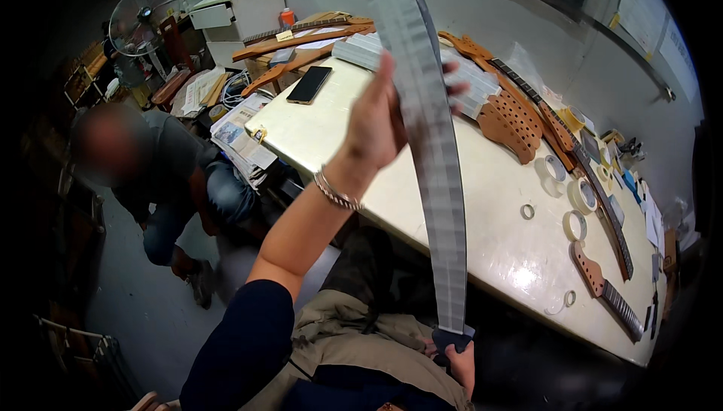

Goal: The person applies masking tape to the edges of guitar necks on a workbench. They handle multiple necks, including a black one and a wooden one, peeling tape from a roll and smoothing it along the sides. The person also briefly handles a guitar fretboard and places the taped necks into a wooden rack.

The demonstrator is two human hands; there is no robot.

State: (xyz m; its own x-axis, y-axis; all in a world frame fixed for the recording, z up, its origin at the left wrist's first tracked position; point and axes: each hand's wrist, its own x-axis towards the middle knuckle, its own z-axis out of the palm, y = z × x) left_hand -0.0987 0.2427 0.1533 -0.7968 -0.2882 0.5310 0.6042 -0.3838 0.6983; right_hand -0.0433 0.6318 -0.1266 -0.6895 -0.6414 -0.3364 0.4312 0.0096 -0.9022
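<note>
A long, slightly curved piece wrapped in grey bands [435,162], shaped like a guitar neck, is held upright on a slant before me. My left hand [380,121] is closed round its upper part, thumb on the near side and fingertips showing past the far edge. Down at my waist, my right hand [458,366] grips the lower end, where a dark blue piece [450,338] shows. Part of that hand is hidden. Similar grey-wrapped necks [476,83] lie stacked on the table beyond, beside brown headstocks [510,126] with rows of holes.
The cream table [346,128] carries a phone [309,85], tape rolls [582,195], a short neck [607,290] and several long fretted necks [602,192]. A person [162,177] sits low at the left, near stacked newspapers [239,140]. A fan [144,15] stands behind.
</note>
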